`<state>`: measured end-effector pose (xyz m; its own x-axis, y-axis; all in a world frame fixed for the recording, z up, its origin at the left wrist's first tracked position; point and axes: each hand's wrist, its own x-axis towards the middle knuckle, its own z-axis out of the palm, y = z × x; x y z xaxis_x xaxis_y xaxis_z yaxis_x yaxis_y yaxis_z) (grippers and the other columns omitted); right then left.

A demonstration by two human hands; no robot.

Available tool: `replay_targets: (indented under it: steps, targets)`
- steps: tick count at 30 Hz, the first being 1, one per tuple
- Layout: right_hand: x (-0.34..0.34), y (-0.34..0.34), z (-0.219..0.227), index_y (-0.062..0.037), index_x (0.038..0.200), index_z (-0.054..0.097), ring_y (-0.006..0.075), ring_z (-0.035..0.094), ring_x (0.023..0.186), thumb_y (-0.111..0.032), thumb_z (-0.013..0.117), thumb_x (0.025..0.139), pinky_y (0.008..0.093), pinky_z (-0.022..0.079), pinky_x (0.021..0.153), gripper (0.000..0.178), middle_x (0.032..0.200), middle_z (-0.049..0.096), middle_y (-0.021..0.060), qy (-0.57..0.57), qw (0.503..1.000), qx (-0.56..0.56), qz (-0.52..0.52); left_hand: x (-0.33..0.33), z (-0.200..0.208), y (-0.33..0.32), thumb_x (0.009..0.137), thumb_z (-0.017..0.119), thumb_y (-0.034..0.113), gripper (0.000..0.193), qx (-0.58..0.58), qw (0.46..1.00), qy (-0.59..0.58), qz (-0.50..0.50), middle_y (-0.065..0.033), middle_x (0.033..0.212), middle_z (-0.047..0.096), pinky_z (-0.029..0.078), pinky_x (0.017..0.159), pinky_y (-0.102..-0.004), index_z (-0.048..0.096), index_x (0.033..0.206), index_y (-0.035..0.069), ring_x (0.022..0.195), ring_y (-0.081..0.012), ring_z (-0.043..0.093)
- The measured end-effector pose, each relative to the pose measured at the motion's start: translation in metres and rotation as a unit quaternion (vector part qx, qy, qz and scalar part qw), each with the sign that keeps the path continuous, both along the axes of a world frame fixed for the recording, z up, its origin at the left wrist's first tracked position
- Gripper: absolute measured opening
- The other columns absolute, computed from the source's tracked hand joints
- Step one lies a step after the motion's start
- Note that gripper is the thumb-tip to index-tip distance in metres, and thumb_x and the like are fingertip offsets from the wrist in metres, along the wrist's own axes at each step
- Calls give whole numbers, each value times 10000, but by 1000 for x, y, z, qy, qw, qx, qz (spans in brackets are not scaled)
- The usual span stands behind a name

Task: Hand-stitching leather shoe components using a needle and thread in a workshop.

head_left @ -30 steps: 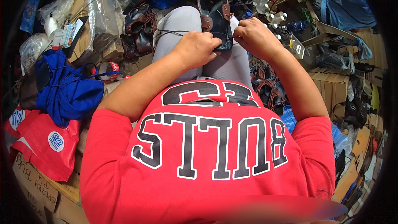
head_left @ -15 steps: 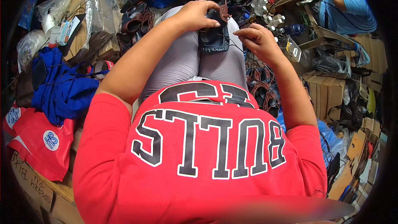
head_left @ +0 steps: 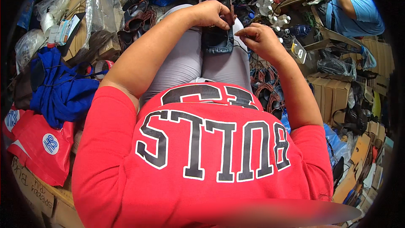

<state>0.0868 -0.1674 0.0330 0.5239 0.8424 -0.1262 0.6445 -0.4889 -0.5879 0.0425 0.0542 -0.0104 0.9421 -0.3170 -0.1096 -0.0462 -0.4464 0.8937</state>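
Observation:
A black leather shoe (head_left: 218, 44), moccasin-like with a gathered toe and a brown collar, rests across my thighs with its toe towards me. My left hand (head_left: 213, 14) is closed on its right side, thumb and fingers pinching near the brown collar strip, which they partly cover. Just right of the shoe and apart from it, my right hand (head_left: 263, 42) is raised with thumb and forefinger pinched together. Whatever lies between those fingertips is too small to make out.
Dark shoes with brown laces (head_left: 141, 19) are heaped left of my legs; more shoes (head_left: 268, 88) lie to the right. Small white-capped bottles (head_left: 278, 19) stand beyond my right hand. A person in a light blue shirt (head_left: 356, 14) sits at the far right. Cardboard (head_left: 331, 93) is stacked nearby.
My left hand has shifted right along the shoe and its fingers have closed over the brown strip that showed before. My right hand has moved only slightly, still pinched.

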Motion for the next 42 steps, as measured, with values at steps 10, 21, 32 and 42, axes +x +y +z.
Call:
replay_targets:
  steps: [10,21,32,42]
  targets:
    - [20,2,-18,-82,955,697,81,517,745,-73,666,803,219,424,671,155,840,535,-1,209,977,33,-22,5,-5,-2,714,735,158,253,-27,999,15,-10,-65,938,629,437,835,-288,700,945,62,886,-177,589]
    - [29,-3,-34,-38,938,687,74,538,748,-89,699,787,226,437,686,160,805,608,-13,284,957,58,-25,11,-8,-4,692,751,157,286,47,997,-9,-60,-84,1041,585,403,913,-331,700,967,99,1020,-245,539]
    - [4,-6,-25,-99,1011,672,89,493,716,-55,657,799,225,409,645,217,770,524,-3,129,989,63,-27,-41,-10,8,715,617,-17,258,90,953,-223,184,-97,985,522,437,823,-322,669,944,90,922,-258,532]
    - [-32,-17,-34,-152,1055,676,182,535,735,-24,638,773,272,440,674,312,810,522,54,-6,994,83,-64,-97,0,-20,730,658,37,159,242,898,-311,194,-59,743,549,436,635,-350,670,875,100,703,-243,564]
